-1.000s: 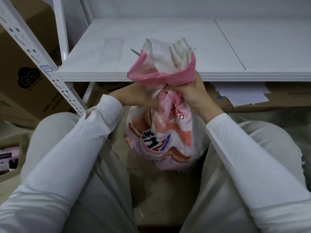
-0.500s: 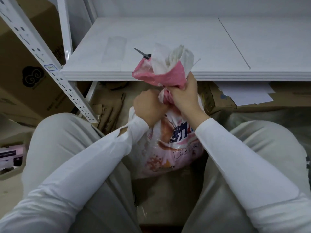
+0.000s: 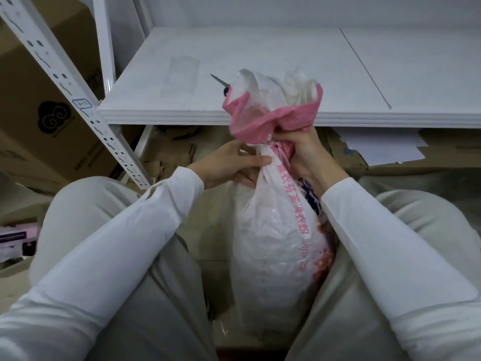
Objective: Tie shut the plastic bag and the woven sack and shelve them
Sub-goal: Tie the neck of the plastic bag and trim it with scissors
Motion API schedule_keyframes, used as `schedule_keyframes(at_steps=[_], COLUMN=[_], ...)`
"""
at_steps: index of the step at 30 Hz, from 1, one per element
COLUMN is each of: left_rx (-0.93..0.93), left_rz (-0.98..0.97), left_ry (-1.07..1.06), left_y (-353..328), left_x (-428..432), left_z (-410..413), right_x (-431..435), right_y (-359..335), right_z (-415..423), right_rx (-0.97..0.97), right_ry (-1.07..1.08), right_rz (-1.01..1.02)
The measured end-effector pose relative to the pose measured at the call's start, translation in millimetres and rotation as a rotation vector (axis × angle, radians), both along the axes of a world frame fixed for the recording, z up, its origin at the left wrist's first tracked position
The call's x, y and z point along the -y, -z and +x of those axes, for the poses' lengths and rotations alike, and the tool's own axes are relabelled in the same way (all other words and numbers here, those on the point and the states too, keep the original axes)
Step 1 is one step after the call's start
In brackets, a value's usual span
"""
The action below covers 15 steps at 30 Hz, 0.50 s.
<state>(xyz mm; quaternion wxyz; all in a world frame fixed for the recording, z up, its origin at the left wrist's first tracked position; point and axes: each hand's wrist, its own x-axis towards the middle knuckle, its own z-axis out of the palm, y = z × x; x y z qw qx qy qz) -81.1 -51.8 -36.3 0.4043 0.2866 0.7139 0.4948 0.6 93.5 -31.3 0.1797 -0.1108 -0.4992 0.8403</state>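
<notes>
Facing a white shelf (image 3: 260,61), a person w/ knees apart works just below its front edge; all places are given vs that shelf.

Far left of it & lower: pink box (image 3: 15,241), partly cut off by the frame. Left of the shelf: brown cardboard box (image 3: 39,113) w/ dark cloud logo. At the shelf's left corner: white perforated upright (image 3: 52,66), slanting in view, w/ small blue-edged label (image 3: 82,103).

On the shelf, near its front edge: dark blade tip (image 3: 217,80), the rest hidden behind the sack top.

Below the front edge, left grip (image 3: 229,165) holds the woven sack (image 3: 273,243) at the neck, thumb laid across the white weave, fingers round the far side. Sack stands upright below & in front of the shelf, between the knees. It's white w/ pink lettering down one side, and a pink band flares at the mouth, which overlaps the front edge in view. Crumpled white plastic bag (image 3: 299,86) pokes out of that mouth.

Right grip (image 3: 303,152) is clenched round the twisted neck just under the pink band.

Under the shelf, right part: white paper sheets (image 3: 385,149) on flat cardboard. On the shelf's right part: thin dark seam (image 3: 364,69) running front to back.
</notes>
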Motion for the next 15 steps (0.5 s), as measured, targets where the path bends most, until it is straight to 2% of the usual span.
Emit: schedule_keyframes(at_steps=[3, 5, 9, 13, 15], left_rx=[-0.465, -0.614, -0.438, -0.244, -0.166], left_rz=[0.047, 0.133, 0.1, 0.113, 0.062], left_ry=[-0.151, -0.118, -0.002, -0.173, -0.161], left_y=[-2, -6, -5, 5, 8], left_x=[-5, -4, 0, 0, 2], left_z=[-3, -5, -3, -5, -8], right_x=[-5, -3, 3, 0, 3], right_y=[-5, -8, -12, -10, -6], right_z=[2, 6, 6, 5, 2], right_rx=[-0.052, -0.06, -0.03, -0.026, 0.014], right_ry=[-0.067, -0.13, -0.178, -0.12, -0.131], right_rz=[-0.087, -0.074, 0.035, 0.214, 0.326])
